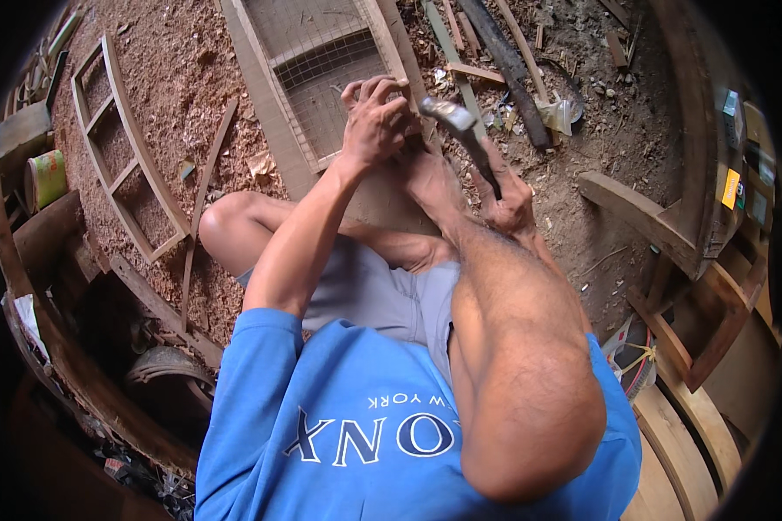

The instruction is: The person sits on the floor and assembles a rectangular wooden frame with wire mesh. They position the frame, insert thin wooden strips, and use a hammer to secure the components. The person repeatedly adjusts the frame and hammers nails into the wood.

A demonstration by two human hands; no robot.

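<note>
My right hand (506, 198) is closed around the handle of a hammer (448, 114). The hammer's metal head is raised to the right of my left hand (376, 122), apart from it. The left hand's fingers are curled together at the right side of a wooden frame (280, 106) covered with wire mesh; what they pinch, if anything, is too small to make out. A wide board (297, 176) lies under the frame. My bare foot (426, 181) presses close to the frame's near right corner, just below the left hand.
A slim ladder-like wooden frame (129, 169) lies on wood shavings at the left, beside a thin strip (207, 195). Timber offcuts (504, 65) are scattered at the far right. Wooden pieces (639, 213) stand at the right; a green tin (47, 180) sits far left.
</note>
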